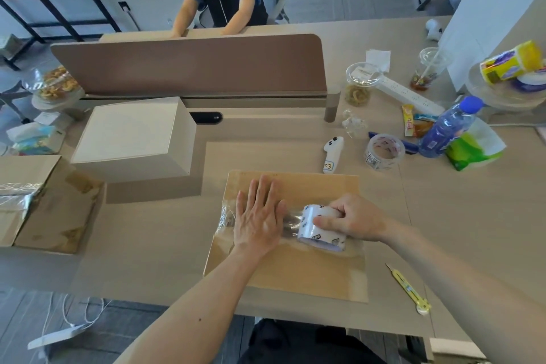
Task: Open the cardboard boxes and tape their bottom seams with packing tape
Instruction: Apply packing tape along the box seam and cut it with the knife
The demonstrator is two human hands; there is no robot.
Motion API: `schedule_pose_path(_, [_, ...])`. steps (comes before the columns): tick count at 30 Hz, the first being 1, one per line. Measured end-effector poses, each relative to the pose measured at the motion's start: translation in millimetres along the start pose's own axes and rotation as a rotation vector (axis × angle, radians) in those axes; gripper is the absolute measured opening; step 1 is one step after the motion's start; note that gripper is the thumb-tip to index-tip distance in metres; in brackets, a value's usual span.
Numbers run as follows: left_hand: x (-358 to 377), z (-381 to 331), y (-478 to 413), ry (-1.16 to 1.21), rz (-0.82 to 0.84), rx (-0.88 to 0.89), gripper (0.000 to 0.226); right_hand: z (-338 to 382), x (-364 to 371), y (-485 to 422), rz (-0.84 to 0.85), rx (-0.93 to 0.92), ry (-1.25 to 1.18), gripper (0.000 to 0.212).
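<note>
Box (pixel 289 272) sits flaps-up on the table (pixel 461 216), just below the middle of the view. Left hand (pixel 260 216) lies flat on it, fingers straight and together, pressing down the clear tape (pixel 226 217) that wraps over the box's 9 o'clock edge. Right hand (pixel 351 220), at 3 o'clock of the left, is curled round the roll (pixel 320 230), thumb on top, and the roll stands on the seam, touching the box. From the box, a spare roll (pixel 384 151) lies at 1 o'clock with a white controller (pixel 332 154) beside it. Yellow knife (pixel 409 289) lies at 4 o'clock, near the table's edge. White box (pixel 130 133) sits at 10 o'clock, and another taped carton (pixel 44 204) at 9 o'clock, well apart.
</note>
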State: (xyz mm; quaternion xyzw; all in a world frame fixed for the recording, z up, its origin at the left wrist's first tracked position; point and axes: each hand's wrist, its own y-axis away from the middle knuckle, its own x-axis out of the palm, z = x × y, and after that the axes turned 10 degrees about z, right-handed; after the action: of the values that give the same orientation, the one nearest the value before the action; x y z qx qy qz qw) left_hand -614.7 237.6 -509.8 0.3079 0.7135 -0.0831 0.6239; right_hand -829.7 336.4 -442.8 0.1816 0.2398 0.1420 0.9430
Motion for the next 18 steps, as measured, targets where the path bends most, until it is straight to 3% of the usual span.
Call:
schedule_pose_path(7, [-3,-2,1,-0.011,0.007,-0.012,0.065,-14,-19,28,-0.026,0.032,-0.002,0.054])
schedule_pose_path(12, [-8,-33,4,0.111,0.047,-0.042,0.058,-21,-16,29,-0.032,-0.011,-0.075,0.054])
schedule_pose_path(18, [9,-48,5,-0.008,0.044,-0.045,0.062,-30,-19,35,0.048,-0.058,-0.234,0.041])
